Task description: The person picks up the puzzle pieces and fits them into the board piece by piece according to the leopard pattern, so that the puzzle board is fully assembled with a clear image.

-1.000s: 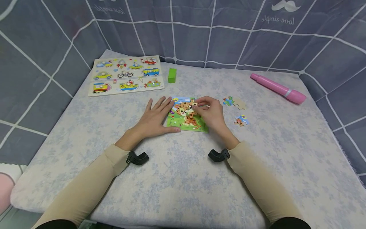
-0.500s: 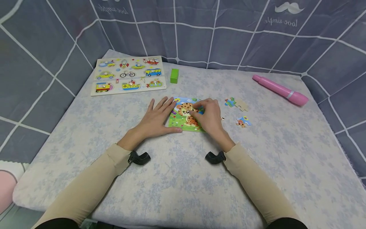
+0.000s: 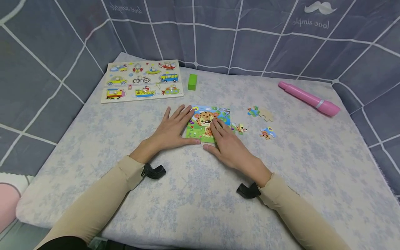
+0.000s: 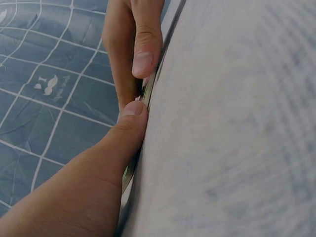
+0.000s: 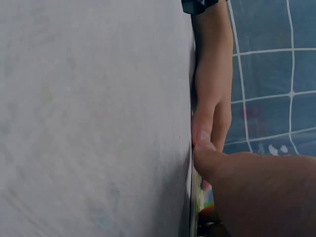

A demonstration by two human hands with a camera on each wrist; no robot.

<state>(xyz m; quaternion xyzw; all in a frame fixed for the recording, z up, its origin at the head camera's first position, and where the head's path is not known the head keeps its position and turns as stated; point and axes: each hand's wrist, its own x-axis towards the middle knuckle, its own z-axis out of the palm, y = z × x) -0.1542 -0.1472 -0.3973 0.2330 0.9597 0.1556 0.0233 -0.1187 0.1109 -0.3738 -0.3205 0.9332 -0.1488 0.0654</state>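
A jigsaw puzzle (image 3: 204, 119) with a leopard picture lies flat in the middle of the table in the head view. My left hand (image 3: 171, 129) is spread along its left side, fingertips at the left edge and thumb by the lower edge. Straight fingers of my right hand (image 3: 232, 148) rest on the picture's lower right part, hiding some of it; the thumb lies off the lower edge. Touching or just beside the right edge is a loose puzzle piece (image 3: 241, 128). Both wrist views show the hands low against the table, with only a thin strip of puzzle visible.
Farther right lie a blue-and-orange puzzle piece (image 3: 267, 133), a colourful piece (image 3: 253, 111) and a plain beige one (image 3: 266, 114). A vehicle peg board (image 3: 142, 82) and a green block (image 3: 192, 82) stand behind. A pink pen-shaped object (image 3: 308, 98) lies back right.
My right hand has gone from pinching at the upper right of the puzzle to lying with straight fingers on it, lower down. The loose piece at the right edge has come into view.
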